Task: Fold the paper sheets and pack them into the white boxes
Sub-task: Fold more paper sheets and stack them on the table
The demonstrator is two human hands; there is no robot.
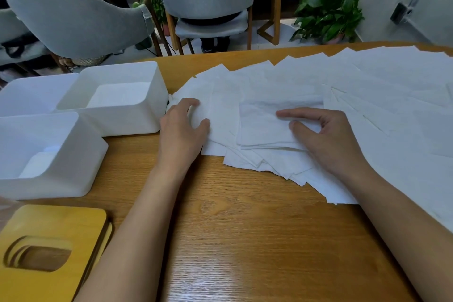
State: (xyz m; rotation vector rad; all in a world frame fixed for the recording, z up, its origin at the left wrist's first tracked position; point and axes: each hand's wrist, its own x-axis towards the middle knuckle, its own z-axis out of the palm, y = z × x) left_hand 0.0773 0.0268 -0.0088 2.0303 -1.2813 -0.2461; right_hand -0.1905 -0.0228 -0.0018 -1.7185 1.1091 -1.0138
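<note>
Right hand: the right hand [328, 140] lies on the folded sheet [262, 125], forefinger straight and flat on the paper, thumb just below it. It presses and does not clamp.
Left hand: the left hand [180, 130] rests on the left end of the loose sheets [367, 86], fingers bent, tips on the paper. Whether it nips a sheet between thumb and fingers cannot be told.
Folded sheet: it is partly under the right hand's fingers and lies on top of the pile, between the two hands.
Loose sheets: unfolded and overlapping, fanned from the left hand to the far right of the table [245, 228].
White boxes: the far box [157, 105] is just beside the left hand. The near box [81, 167] is well apart from the folded sheet. Both are open-topped. Contents are not determinable.
Lids: wooden lids [49, 223] are stacked at the near left.
Step in hand, judged: flattening a fold before packing.
Recommended: run the flat fingers along the crease, keep the edges matched, and let the left hand steady the pile so thin sheets beneath do not drag. Lift the folded sheet alone, then carry it leftward to a box.
</note>
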